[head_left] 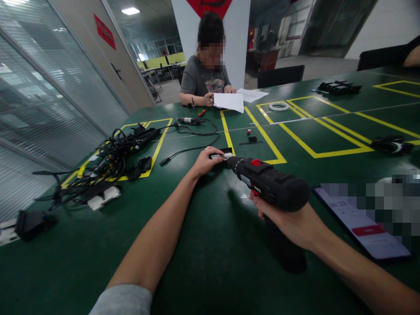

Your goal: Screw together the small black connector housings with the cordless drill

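My right hand is wrapped round the grip of a black cordless drill with red accents. The drill points away and to the left, its bit reaching the small black-and-white part on the green table. On that part's left side, my left hand holds it with the fingers closed; the fingers cover some of it. Whether the bit touches a screw is too small to tell. Beyond the part lie a small black block and a tiny red piece.
Tangled black cables lie at the left, with a thin cable nearer the middle. A phone rests at the right. A white ring lies farther back. Across the table, a person holds paper sheets.
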### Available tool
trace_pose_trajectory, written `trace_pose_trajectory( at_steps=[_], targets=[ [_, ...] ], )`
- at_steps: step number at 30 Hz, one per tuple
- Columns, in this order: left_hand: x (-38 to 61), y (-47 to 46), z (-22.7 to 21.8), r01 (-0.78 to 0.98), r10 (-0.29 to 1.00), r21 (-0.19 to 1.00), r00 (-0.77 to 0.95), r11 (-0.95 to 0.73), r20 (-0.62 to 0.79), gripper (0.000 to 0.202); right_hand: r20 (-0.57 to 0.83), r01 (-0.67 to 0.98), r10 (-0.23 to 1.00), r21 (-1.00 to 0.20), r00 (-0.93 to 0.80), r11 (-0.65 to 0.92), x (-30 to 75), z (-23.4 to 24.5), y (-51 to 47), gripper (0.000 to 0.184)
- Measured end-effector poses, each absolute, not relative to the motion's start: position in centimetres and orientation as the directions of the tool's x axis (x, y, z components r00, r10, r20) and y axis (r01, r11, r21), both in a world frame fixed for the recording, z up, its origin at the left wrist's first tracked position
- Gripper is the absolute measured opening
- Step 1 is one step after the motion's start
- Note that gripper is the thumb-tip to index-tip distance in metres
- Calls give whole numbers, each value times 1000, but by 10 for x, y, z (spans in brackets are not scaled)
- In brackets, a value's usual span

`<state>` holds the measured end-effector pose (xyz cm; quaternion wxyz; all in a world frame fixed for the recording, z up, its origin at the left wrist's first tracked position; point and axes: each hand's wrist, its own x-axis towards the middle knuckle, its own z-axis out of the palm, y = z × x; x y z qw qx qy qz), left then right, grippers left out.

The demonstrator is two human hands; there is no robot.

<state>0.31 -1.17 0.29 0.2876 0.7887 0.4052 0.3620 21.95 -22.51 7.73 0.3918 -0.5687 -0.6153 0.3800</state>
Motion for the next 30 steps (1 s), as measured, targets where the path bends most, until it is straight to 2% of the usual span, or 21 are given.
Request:
trace_pose_trajectory(
  at_steps=[6, 13, 15, 17, 19, 25, 28, 30],
  targets=[
    [1, -9, 6, 433, 825, 724, 449, -538, 344, 24, 141, 445, 990, -885, -18, 135, 215, 81, -225, 39],
    [0, -8, 9, 447, 811, 701, 476, -556, 340, 27, 242, 492, 970, -844, -10, 216, 207, 82, -224, 56],
    [1, -8, 9, 448, 803, 689, 482, -569, 350, 27, 220, 499, 976, -844, -10, 195, 208, 90, -219, 46],
    [1, -7, 8, 453, 797, 676, 484, -581, 360, 27, 127, 513, 992, -851, -12, 116, 210, 101, -214, 28],
    [1, -6, 7, 458, 798, 671, 481, -583, 364, 27, 58, 530, 998, -845, -40, 70, 211, 110, -209, 23],
    [-1, -3, 3, 437, 799, 696, 491, -570, 346, 27, 258, 487, 955, -821, -150, 298, 207, 107, -209, 61],
    [-2, -3, 4, 446, 812, 705, 481, -551, 330, 29, 188, 464, 973, -855, -136, 230, 207, 101, -212, 61],
    [-5, -3, 5, 449, 819, 710, 473, -542, 326, 29, 64, 425, 987, -897, -148, 122, 210, 97, -213, 47]
  ],
)
